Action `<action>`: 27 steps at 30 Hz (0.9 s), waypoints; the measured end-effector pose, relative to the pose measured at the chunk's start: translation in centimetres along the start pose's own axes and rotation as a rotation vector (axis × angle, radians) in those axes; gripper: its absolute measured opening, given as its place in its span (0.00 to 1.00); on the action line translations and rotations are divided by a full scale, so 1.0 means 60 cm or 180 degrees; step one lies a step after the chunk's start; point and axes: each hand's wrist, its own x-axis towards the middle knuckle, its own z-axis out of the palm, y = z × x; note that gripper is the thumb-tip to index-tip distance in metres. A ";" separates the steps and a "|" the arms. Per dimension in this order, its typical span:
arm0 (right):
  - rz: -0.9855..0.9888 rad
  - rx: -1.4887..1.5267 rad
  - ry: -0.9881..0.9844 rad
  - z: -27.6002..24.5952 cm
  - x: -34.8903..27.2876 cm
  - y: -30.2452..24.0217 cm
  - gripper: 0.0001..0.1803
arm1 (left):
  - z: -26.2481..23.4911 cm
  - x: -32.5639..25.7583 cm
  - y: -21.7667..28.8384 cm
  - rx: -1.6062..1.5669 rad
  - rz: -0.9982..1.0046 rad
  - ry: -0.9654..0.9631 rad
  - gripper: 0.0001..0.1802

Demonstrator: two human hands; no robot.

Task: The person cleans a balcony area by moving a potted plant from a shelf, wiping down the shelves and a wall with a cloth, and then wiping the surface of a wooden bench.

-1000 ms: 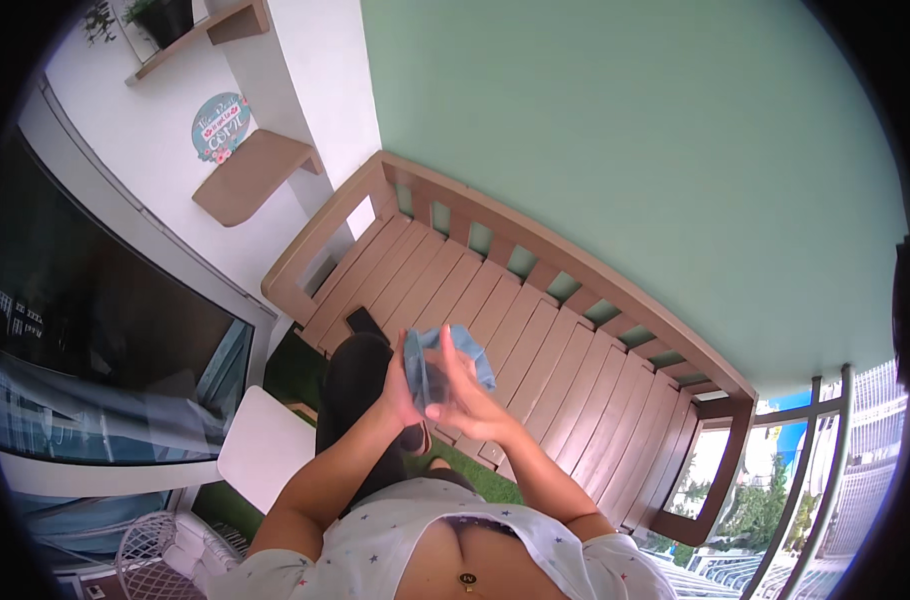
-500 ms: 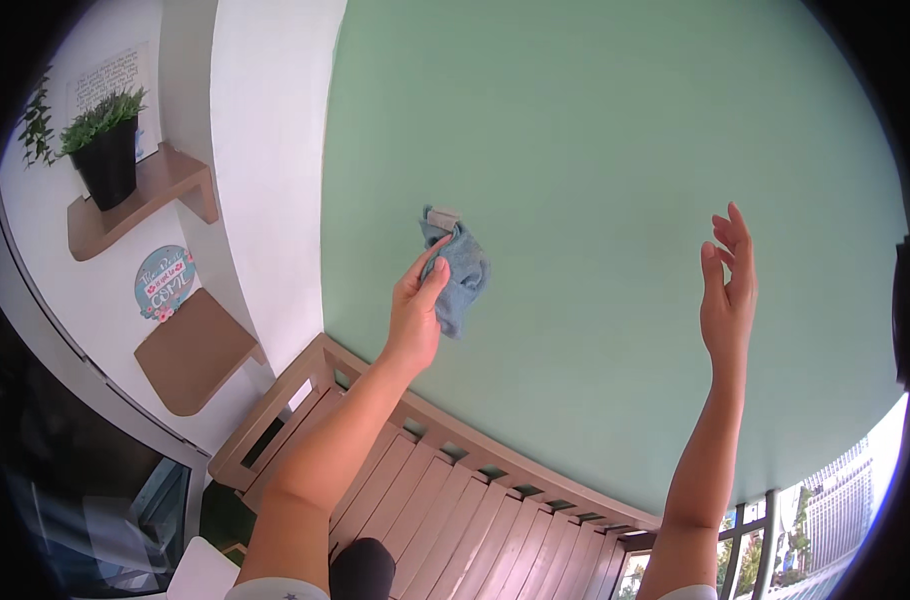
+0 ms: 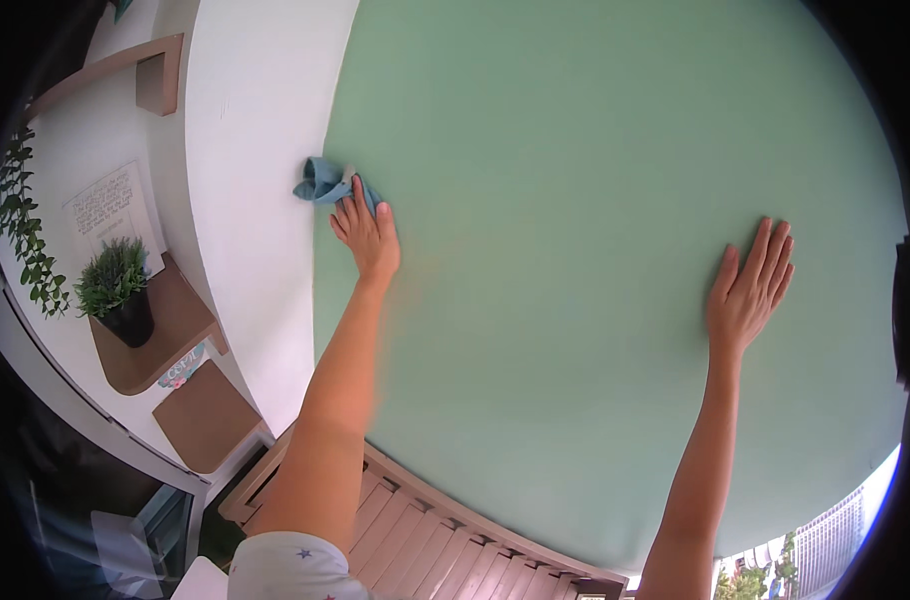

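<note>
My left hand (image 3: 369,236) presses a crumpled blue cloth (image 3: 325,181) against the green wall (image 3: 555,180), close to the corner where it meets the white wall. The cloth sticks out beyond my fingertips, and part of it lies hidden under my fingers. Farther right, my right hand (image 3: 749,285) rests flat on the green wall with its fingers stretched out. Nothing is in it.
A slatted wooden bench (image 3: 425,545) stands below along the green wall. On the left, wooden shelves (image 3: 175,318) carry a potted plant (image 3: 120,290) and a sheet with writing (image 3: 115,215). A glass door (image 3: 85,470) is at lower left.
My left hand has moved up and left, bringing the cloth from in front of the wall onto it near the corner. My right hand has flattened against the wall. The view has tilted upward.
</note>
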 end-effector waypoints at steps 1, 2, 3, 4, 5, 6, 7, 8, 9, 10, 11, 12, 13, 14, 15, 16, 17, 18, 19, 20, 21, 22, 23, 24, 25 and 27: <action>0.0019 0.0032 -0.0029 -0.002 -0.004 0.001 0.28 | -0.001 -0.009 -0.019 -0.0056 -0.0156 0.0057 0.35; 0.0061 0.0083 -0.0025 -0.005 -0.003 0.002 0.28 | 0.002 -0.004 -0.020 -0.0003 -0.0130 0.0043 0.35; 0.0071 0.0135 -0.0028 -0.006 -0.002 0.003 0.28 | 0.003 0.002 -0.013 -0.0212 -0.0136 0.0158 0.34; 0.0083 0.0133 -0.0018 -0.005 -0.006 0.003 0.28 | 0.003 0.011 -0.006 -0.0410 -0.0133 0.0279 0.33; 0.0075 0.0118 0.0007 -0.003 -0.003 0.002 0.28 | 0.005 0.029 0.018 -0.0371 -0.0131 0.0317 0.33; 0.0062 0.0143 0.0000 -0.003 0.000 -0.001 0.28 | 0.014 0.050 0.059 -0.0478 -0.0245 0.0413 0.32; 0.0078 0.0146 0.0008 -0.004 0.002 -0.004 0.28 | 0.020 0.077 0.109 -0.0571 -0.0337 0.0510 0.32; 0.0050 0.0099 -0.0036 -0.005 -0.004 0.000 0.28 | 0.028 0.097 0.180 -0.0674 -0.0188 0.0322 0.31; 0.0027 0.0093 -0.0073 -0.006 -0.008 0.005 0.28 | 0.035 0.115 0.260 -0.0783 -0.0056 0.0059 0.34; 0.0018 0.0083 -0.0065 -0.008 -0.007 0.009 0.28 | 0.038 0.139 0.332 -0.1045 0.0422 -0.0178 0.36; 0.0033 0.0111 -0.0031 -0.008 -0.004 0.007 0.28 | 0.046 0.161 0.405 -0.1421 0.1116 0.0087 0.40; 0.0048 0.0162 -0.0009 -0.007 -0.003 0.006 0.28 | 0.051 0.167 0.467 -0.1590 0.1554 -0.0197 0.39; 0.0033 0.0163 -0.0025 -0.007 -0.004 0.010 0.28 | 0.055 0.173 0.508 -0.1381 0.2016 -0.0179 0.36; 0.0002 0.0151 -0.0036 -0.006 -0.004 0.015 0.28 | 0.060 0.178 0.529 -0.1178 0.2464 -0.0153 0.34; -0.0001 0.0161 -0.0017 -0.006 -0.005 0.018 0.28 | 0.060 0.184 0.520 -0.1168 0.2471 -0.0134 0.34; -0.0005 0.0118 -0.0080 -0.005 -0.008 0.020 0.28 | 0.056 0.193 0.495 -0.0869 0.2233 -0.0166 0.32; -0.0023 0.0031 -0.0143 -0.007 -0.008 0.031 0.28 | 0.058 0.198 0.469 -0.0619 0.1983 -0.0196 0.30; -0.0010 0.0012 -0.0104 -0.008 -0.004 0.032 0.28 | 0.056 0.207 0.428 -0.0496 0.1672 0.0165 0.30; 0.0000 0.0020 -0.0119 -0.010 0.000 0.028 0.28 | 0.055 0.209 0.374 -0.0258 0.1215 0.0332 0.31; 0.0010 0.0039 -0.0167 -0.012 -0.002 0.023 0.28 | 0.046 0.203 0.316 -0.0097 0.0636 0.0232 0.33; 0.0045 0.0065 -0.0180 -0.011 -0.001 0.012 0.28 | 0.040 0.198 0.248 0.0178 0.0165 0.0357 0.33; 0.0134 0.0111 -0.0134 -0.013 0.004 0.005 0.28 | 0.028 0.195 0.191 0.0283 -0.0431 0.0337 0.34; 0.0170 0.0183 -0.0138 -0.012 0.003 -0.001 0.28 | 0.015 0.183 0.145 0.0339 -0.0811 0.0389 0.35; 0.0182 0.0224 -0.0139 -0.011 0.003 -0.001 0.28 | 0.013 0.173 0.120 0.0441 -0.1042 0.0437 0.35; 0.0178 0.0239 -0.0150 -0.012 0.001 0.006 0.28 | 0.018 0.165 0.115 0.0513 -0.1310 0.0465 0.34; 0.0214 0.0285 -0.0180 -0.014 -0.001 0.004 0.28 | 0.021 0.202 0.140 -0.0015 -0.1353 0.0535 0.34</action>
